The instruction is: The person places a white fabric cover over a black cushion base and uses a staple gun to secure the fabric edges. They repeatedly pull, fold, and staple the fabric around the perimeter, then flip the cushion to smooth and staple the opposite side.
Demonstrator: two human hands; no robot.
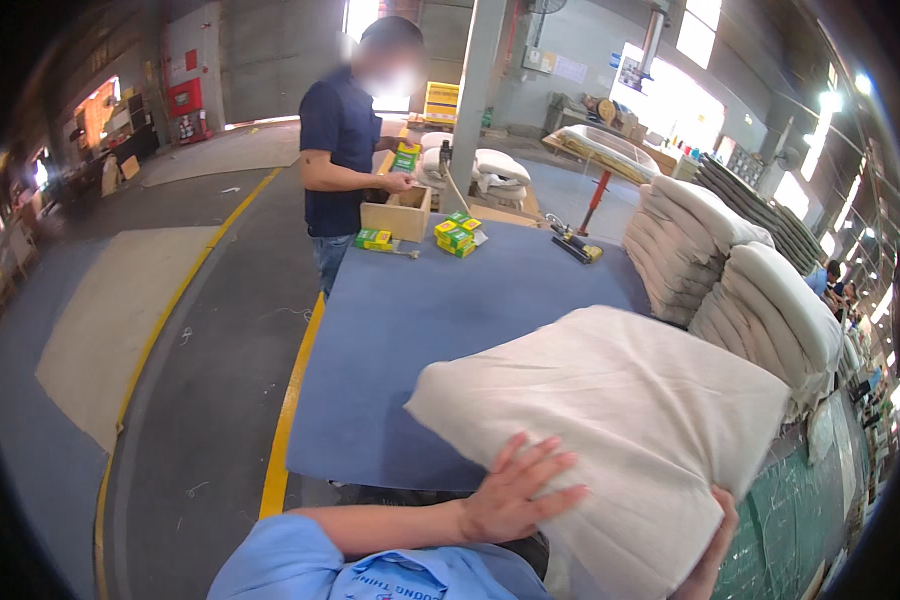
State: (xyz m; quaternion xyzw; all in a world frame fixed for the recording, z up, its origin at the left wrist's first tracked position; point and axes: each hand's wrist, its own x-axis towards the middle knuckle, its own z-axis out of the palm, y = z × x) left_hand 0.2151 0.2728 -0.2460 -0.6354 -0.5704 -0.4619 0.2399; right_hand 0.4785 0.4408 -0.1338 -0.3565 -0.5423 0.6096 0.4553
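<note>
A large off-white fabric-covered cushion (620,400) lies tilted over the near right part of the blue-topped table (370,340), its near end close to my body. My left hand (525,490) rests on the cushion's near left side, fingers spread on the cloth. At the right edge, my right hand (712,545) is wrapped round the cushion's side; part of its fingers is hidden by the cloth. Faint creases run across the cushion's top.
Stacked white cushions (695,240) stand at the table's right. Further back are yellow-green boxes (457,235), a wooden box (398,216) and a black-and-yellow hand tool (576,245). A person (340,140) at the far left holds a small box. Green wrapped material (795,510) lies right.
</note>
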